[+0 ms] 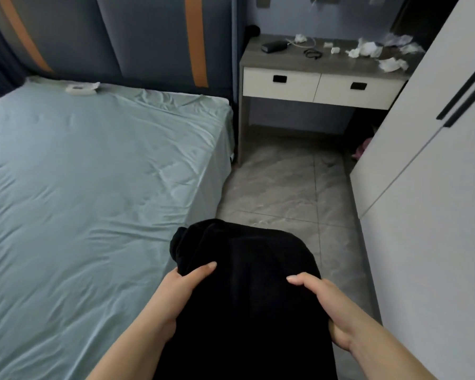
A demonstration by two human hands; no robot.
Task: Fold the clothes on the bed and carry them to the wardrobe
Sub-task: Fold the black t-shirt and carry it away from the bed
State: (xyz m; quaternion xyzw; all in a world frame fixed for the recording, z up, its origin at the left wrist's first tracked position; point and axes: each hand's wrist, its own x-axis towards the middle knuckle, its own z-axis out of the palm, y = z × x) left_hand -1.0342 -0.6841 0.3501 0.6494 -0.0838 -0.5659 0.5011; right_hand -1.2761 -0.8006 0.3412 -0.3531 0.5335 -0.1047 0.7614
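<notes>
A black folded garment (244, 272) hangs in front of me over the floor, just off the bed's right edge. My left hand (176, 294) grips its left side with the thumb on top. My right hand (327, 305) grips its right side the same way. The bed (80, 174) with a light blue sheet fills the left of the view. The white wardrobe (422, 187) stands along the right, its doors closed, with dark vertical handles (464, 91).
A small desk (324, 86) with two drawers stands at the far end of the aisle, strewn with crumpled tissues, a cable and a dark box. A white object (81, 88) lies at the head of the bed. Grey tiled floor (285, 187) runs between bed and wardrobe.
</notes>
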